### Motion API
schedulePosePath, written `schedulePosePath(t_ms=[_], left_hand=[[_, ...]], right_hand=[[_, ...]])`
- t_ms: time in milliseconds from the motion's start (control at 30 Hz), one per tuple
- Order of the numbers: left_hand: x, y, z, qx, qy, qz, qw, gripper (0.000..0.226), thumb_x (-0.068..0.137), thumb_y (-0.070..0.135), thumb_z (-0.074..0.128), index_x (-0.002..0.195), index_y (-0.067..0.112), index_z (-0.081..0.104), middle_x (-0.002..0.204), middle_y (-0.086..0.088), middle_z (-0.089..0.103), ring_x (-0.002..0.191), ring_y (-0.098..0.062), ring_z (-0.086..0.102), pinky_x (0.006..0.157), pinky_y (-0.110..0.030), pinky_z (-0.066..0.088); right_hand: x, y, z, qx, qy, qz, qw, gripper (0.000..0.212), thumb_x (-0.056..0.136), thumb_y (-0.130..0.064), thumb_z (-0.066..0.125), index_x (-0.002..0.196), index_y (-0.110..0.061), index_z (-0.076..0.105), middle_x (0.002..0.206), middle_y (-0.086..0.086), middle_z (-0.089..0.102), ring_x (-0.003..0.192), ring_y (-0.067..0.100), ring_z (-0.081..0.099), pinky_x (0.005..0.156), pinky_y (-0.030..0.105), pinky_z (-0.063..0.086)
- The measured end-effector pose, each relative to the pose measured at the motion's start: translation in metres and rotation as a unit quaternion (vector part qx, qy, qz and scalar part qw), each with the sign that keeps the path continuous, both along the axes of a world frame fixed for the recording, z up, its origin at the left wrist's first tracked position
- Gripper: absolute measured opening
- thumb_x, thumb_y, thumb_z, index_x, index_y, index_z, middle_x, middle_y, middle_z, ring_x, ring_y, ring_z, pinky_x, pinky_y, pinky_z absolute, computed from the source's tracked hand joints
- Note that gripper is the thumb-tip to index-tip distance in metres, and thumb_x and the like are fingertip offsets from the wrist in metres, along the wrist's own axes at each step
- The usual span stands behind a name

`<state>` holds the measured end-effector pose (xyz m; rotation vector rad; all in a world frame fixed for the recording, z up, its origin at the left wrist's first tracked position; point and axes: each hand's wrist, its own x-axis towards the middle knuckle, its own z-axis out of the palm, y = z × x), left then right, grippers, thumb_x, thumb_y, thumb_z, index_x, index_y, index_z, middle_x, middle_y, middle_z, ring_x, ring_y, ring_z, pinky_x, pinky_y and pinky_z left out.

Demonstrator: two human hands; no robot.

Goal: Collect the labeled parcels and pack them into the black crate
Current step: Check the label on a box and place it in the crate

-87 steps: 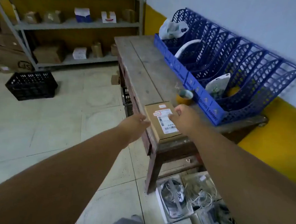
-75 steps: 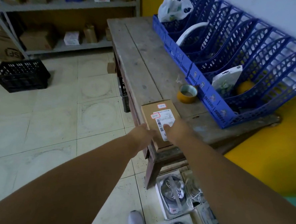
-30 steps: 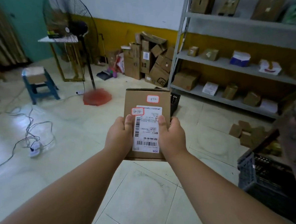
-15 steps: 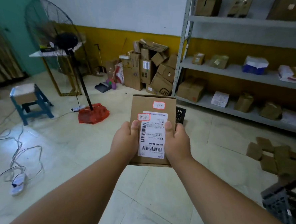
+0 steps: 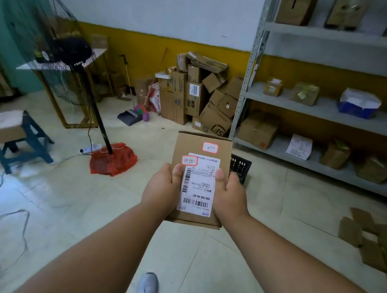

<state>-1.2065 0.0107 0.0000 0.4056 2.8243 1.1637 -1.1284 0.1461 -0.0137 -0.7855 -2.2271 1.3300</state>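
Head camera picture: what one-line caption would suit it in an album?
Both hands, left hand and right hand, carry a labelled brown cardboard parcel toward the black plastic crate.

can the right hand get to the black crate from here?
Probably not yet. The right hand and the left hand both grip the parcel, and the black crate sits on the floor beyond it, mostly hidden behind the parcel.

The parcel [image 5: 199, 180] hides most of the black crate [image 5: 241, 168].
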Motion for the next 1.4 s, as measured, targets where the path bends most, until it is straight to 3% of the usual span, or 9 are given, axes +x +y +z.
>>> schedulePosePath(t_ms=[133, 233, 367, 500, 767, 900, 1033, 1267, 1400], left_hand=[[-0.109, 0.026, 0.023, 0.018, 0.036, -0.051, 0.998, 0.041, 0.101, 0.051, 0.025, 0.099, 0.018, 0.050, 0.081, 0.004, 0.055, 0.077, -0.019, 0.052, 0.069, -0.034, 0.038], [-0.182, 0.047, 0.042, 0.020, 0.053, -0.083, 0.995, 0.036, 0.102, 0.048, 0.026, 0.095, 0.020, 0.047, 0.075, 0.008, 0.050, 0.070, -0.013, 0.047, 0.066, -0.032, 0.034], [-0.259, 0.070, 0.046, 0.039, 0.043, -0.100, 0.993, 0.039, 0.102, 0.049, 0.026, 0.100, 0.019, 0.051, 0.086, 0.003, 0.057, 0.081, -0.020, 0.054, 0.070, -0.033, 0.038], [-0.315, 0.107, 0.034, 0.051, 0.023, -0.107, 0.993, 0.039, 0.102, 0.048, 0.026, 0.099, 0.017, 0.051, 0.087, 0.002, 0.056, 0.082, -0.021, 0.053, 0.072, -0.033, 0.038], [-0.425, 0.232, 0.003, 0.019, 0.009, -0.132, 0.991, 0.042, 0.100, 0.054, 0.024, 0.107, 0.022, 0.051, 0.089, 0.005, 0.060, 0.082, -0.015, 0.058, 0.070, -0.034, 0.044], [-0.486, 0.306, -0.006, -0.004, 0.011, -0.119, 0.993, 0.045, 0.099, 0.056, 0.022, 0.108, 0.023, 0.052, 0.091, 0.004, 0.063, 0.085, -0.015, 0.062, 0.067, -0.032, 0.046], [-0.532, 0.386, -0.001, -0.008, 0.018, -0.132, 0.991, 0.043, 0.100, 0.054, 0.022, 0.103, 0.023, 0.051, 0.087, 0.006, 0.060, 0.079, -0.014, 0.058, 0.067, -0.032, 0.042], [-0.591, 0.478, -0.033, -0.014, -0.049, -0.175, 0.983, 0.046, 0.101, 0.053, 0.024, 0.106, 0.019, 0.054, 0.096, -0.001, 0.066, 0.087, -0.020, 0.061, 0.076, -0.036, 0.047], [-0.630, 0.508, -0.051, -0.042, -0.072, -0.211, 0.974, 0.048, 0.100, 0.055, 0.025, 0.109, 0.020, 0.056, 0.097, 0.000, 0.067, 0.089, -0.020, 0.063, 0.082, -0.041, 0.052]], right_hand=[[-0.100, 0.020, 0.022, -0.001, 0.024, -0.031, 0.999, 0.039, 0.101, -0.051, 0.036, 0.103, -0.016, 0.051, 0.093, 0.000, 0.065, 0.087, 0.020, 0.063, 0.079, 0.041, 0.053], [-0.164, 0.036, 0.039, 0.002, 0.049, -0.063, 0.997, 0.035, 0.102, -0.050, 0.036, 0.103, -0.018, 0.050, 0.091, -0.005, 0.062, 0.085, 0.016, 0.062, 0.073, 0.036, 0.052], [-0.236, 0.054, 0.049, 0.047, 0.028, -0.082, 0.995, 0.042, 0.101, -0.052, 0.033, 0.109, -0.015, 0.051, 0.096, 0.002, 0.064, 0.085, 0.018, 0.061, 0.074, 0.039, 0.053], [-0.290, 0.091, 0.045, 0.074, 0.001, -0.101, 0.992, 0.043, 0.101, -0.052, 0.033, 0.106, -0.013, 0.051, 0.094, 0.005, 0.064, 0.083, 0.023, 0.061, 0.072, 0.040, 0.052], [-0.395, 0.214, 0.004, 0.019, -0.023, -0.111, 0.993, 0.035, 0.103, -0.050, 0.032, 0.105, -0.019, 0.048, 0.088, -0.004, 0.060, 0.072, 0.005, 0.055, 0.057, 0.026, 0.045], [-0.462, 0.290, -0.011, -0.055, -0.005, -0.087, 0.995, 0.034, 0.102, -0.051, 0.034, 0.108, -0.022, 0.051, 0.092, -0.004, 0.065, 0.078, 0.008, 0.063, 0.067, 0.035, 0.059], [-0.505, 0.369, -0.006, -0.078, -0.008, -0.099, 0.992, 0.030, 0.103, -0.050, 0.035, 0.106, -0.024, 0.050, 0.084, -0.012, 0.060, 0.072, 0.001, 0.059, 0.057, 0.022, 0.049], [-0.558, 0.465, -0.037, -0.025, -0.066, -0.138, 0.988, 0.040, 0.101, -0.052, 0.035, 0.110, -0.018, 0.054, 0.090, -0.001, 0.065, 0.080, 0.016, 0.064, 0.070, 0.035, 0.055], [-0.584, 0.490, -0.048, -0.028, -0.104, -0.140, 0.984, 0.038, 0.102, -0.051, 0.033, 0.112, -0.019, 0.052, 0.092, -0.002, 0.063, 0.079, 0.015, 0.060, 0.068, 0.031, 0.047]])
